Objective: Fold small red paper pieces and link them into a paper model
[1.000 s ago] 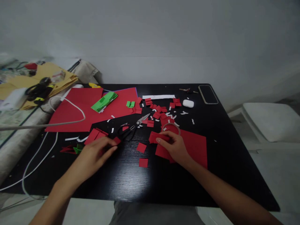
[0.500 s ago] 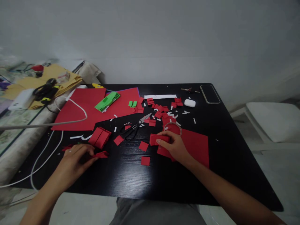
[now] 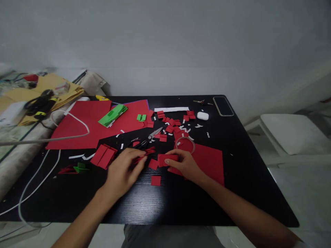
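My left hand [image 3: 126,167] is closed on a few folded red paper pieces [image 3: 150,150], which stick out past its fingertips near the middle of the table. To its right, my right hand [image 3: 187,164] grips a folded red paper stack [image 3: 165,160] above the red sheet. Small red paper squares [image 3: 156,180] lie below and between the hands. Behind my left hand are scissors [image 3: 152,135], blades part open, their handles partly hidden. A roll of tape [image 3: 192,146] rests on the red sheet [image 3: 210,162]. Left of my left hand sits a folded red paper bundle [image 3: 103,156].
Red and white scraps are scattered behind the hands. Green folded papers [image 3: 113,115] lie on large red sheets [image 3: 77,124]. A white cable [image 3: 46,172] loops across the left side. A phone [image 3: 222,106], a white earbud case [image 3: 202,116] and keys [image 3: 203,102] stand at the back right.
My left hand has moved right from the far-left pieces, carrying red paper pieces towards my right hand. A small green folded piece now shows where it was. My right hand still holds its stack.
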### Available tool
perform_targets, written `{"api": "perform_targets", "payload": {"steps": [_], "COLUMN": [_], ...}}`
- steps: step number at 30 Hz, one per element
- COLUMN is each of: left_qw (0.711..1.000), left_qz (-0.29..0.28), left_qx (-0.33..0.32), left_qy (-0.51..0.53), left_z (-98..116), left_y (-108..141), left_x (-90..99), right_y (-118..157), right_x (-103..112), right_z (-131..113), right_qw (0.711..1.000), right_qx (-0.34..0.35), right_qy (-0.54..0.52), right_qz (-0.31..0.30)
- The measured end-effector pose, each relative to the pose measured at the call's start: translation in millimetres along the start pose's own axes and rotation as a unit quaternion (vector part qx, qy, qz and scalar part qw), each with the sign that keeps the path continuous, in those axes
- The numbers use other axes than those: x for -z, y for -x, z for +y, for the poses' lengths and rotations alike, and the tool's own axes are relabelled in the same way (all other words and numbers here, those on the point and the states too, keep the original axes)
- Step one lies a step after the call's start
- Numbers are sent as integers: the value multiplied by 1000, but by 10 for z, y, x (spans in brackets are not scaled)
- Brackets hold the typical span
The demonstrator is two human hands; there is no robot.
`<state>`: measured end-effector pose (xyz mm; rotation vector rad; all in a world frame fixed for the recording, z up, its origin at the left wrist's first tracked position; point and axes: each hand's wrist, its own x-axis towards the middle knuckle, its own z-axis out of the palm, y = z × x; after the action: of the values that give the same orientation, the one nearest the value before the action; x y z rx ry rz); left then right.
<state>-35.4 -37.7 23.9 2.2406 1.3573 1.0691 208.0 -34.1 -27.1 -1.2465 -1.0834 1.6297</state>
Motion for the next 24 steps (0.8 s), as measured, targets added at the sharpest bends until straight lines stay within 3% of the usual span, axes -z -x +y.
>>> {"api": "perform_targets", "payload": {"steps": [3,7,11,18,24], "left_qw": [986,967,967,983,980], "left_qz": [-88,-131,-118,-62,-93], "left_qx": [-140,-210,-217,-166,-168], "left_qy": [29,55,57,44,55], "left_z": [87,79,14,-14,-69], "left_y": [-101,-75,-16,-15,-71], "left_x": [-338,-565,-596,-578,-553], "right_y": [-38,-92,-92,-88,-89], "right_x": [36,92,82,62,80], "right_z": [31,35,1,11,20], "right_qw": [1000,997,998,998,999], "right_qx": [20,68,69,21,9], "right_qy": [3,20,-1,-52,-50], "right_qz": [-8,0,0,-15,-12]}}
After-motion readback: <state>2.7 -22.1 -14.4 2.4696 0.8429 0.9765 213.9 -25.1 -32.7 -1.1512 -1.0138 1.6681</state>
